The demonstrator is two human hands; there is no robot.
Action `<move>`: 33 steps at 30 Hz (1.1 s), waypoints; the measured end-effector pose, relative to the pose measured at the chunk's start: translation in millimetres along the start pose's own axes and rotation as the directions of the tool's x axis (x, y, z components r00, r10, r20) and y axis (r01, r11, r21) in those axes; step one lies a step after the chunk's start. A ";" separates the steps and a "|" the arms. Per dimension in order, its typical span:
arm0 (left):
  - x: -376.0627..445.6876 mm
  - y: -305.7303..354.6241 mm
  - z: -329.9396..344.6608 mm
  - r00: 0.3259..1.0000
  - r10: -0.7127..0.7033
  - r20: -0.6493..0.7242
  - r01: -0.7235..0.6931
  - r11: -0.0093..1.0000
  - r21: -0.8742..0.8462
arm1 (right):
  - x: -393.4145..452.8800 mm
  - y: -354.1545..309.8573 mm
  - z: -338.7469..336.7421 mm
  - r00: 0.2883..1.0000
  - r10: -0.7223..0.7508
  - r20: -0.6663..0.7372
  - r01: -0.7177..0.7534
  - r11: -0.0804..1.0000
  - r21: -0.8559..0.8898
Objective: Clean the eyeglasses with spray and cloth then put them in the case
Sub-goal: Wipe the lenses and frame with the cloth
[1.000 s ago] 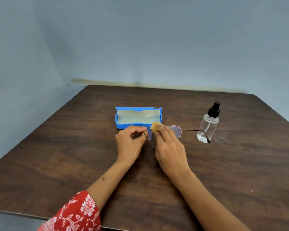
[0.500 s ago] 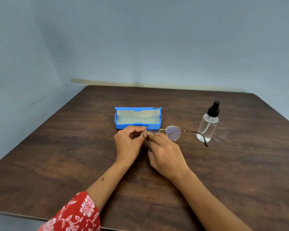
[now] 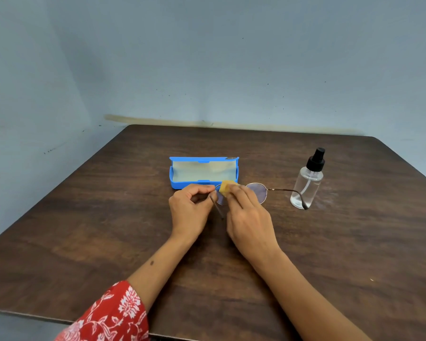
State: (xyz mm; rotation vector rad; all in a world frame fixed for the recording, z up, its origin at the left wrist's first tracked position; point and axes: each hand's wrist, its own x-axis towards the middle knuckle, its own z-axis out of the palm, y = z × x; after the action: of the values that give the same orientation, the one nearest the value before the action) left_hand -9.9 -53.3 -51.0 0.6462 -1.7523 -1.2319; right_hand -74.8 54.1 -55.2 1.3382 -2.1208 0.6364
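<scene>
Before case [image 3: 182,184]: eyeglasses [image 3: 258,193] lie left-right; left hand [image 3: 191,210] pinches hinge, right hand [image 3: 249,215] pinches cloth [image 3: 224,187].

Soft even light, faint shadows, no glare, wide-angle bowing at edges, perhaps slightly soft focus

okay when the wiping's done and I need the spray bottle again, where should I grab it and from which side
Probably around the clear body of the spray bottle, below the black pump head. It stands upright, so come in level from its right or front-right with the right hand. The glasses' temple arm crosses in front of its lower left, so approaching from that side risks knocking the frame.
</scene>
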 end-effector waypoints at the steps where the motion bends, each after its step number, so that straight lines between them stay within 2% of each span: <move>1: -0.1 0.0 0.0 1.000 0.000 -0.001 0.000 1.000 0.006 | -0.2 0.7 0.0 1.000 0.016 0.002 -0.016 1.000 -0.009; 6: 0.3 -0.6 0.2 1.000 -0.013 -0.001 0.013 1.000 -0.004 | -1.6 -4.5 -0.2 0.992 -0.125 -0.020 0.126 0.992 0.023; 11: -0.6 0.6 0.5 1.000 -0.002 0.000 0.002 1.000 0.004 | 0.4 2.0 2.3 1.000 0.000 -0.021 -0.001 0.999 -0.048; 16: 0.4 0.1 0.7 1.000 -0.005 -0.003 0.005 1.000 0.000 | -1.1 -4.2 -0.2 0.991 -0.133 -0.025 0.133 0.991 0.022; 21: -1.1 1.9 0.0 1.000 0.005 0.003 -0.005 1.000 0.004 | 0.0 1.6 2.5 0.999 0.004 -0.040 -0.006 0.999 -0.037; 23: -0.9 1.9 0.0 1.000 0.001 0.002 -0.001 1.000 0.001 | -0.3 -0.2 1.6 0.999 0.000 -0.036 -0.001 1.000 -0.023; 27: -0.8 1.2 0.0 1.000 -0.014 0.000 0.014 1.000 -0.008 | -1.7 -4.5 2.1 0.995 -0.104 -0.012 0.104 0.995 0.007; 31: -0.7 0.7 0.7 1.000 0.001 -0.004 -0.001 1.000 0.009 | -1.0 0.7 3.5 1.000 0.014 -0.027 -0.015 0.998 -0.056; 33: -0.4 -0.1 0.5 1.000 -0.003 -0.004 0.003 1.000 0.009 | -0.9 -1.3 2.4 1.000 0.002 -0.028 -0.004 0.999 -0.052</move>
State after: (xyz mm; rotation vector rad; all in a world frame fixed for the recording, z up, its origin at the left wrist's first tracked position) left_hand -10.2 -52.8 -51.3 0.6560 -1.7548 -1.2248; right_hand -73.8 52.6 -57.5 1.2911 -2.1032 0.5933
